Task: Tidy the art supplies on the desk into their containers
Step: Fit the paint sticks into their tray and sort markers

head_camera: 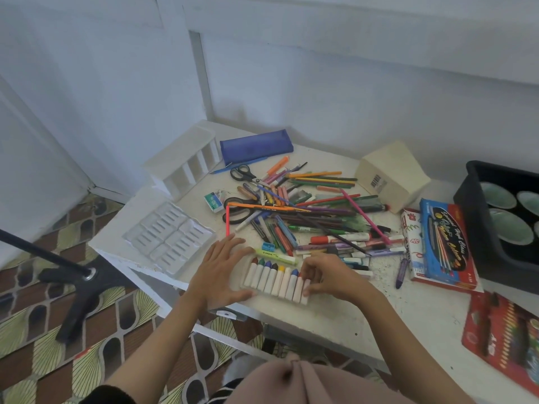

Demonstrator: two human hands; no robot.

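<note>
Desk [423,313], front edge: row of crayons [277,275] lies just inside it, tips pointing away; poss. seated in a clear holder, can't be told. L hand [221,269]: fingers straight and spread, nothing gripped; thumb and fingers are set against the row's left end. R hand [326,275]: fingers curled, end crayon at right pinched btwn tips and thumb. Step judged: crayons squared into a set, pre-boxing. Next move req.: row held tight while slid or lifted. Little margin at the front edge, so any push is best made away from it. Stray crayon [402,269] right of R hand, not yet added. Empty tray [169,237] at left. Pile [306,211] of pens etc. crowds the far side; free room mostly at right-front. Boxes [431,246] at right; organiser [186,161] and case [256,145] at back.
</note>
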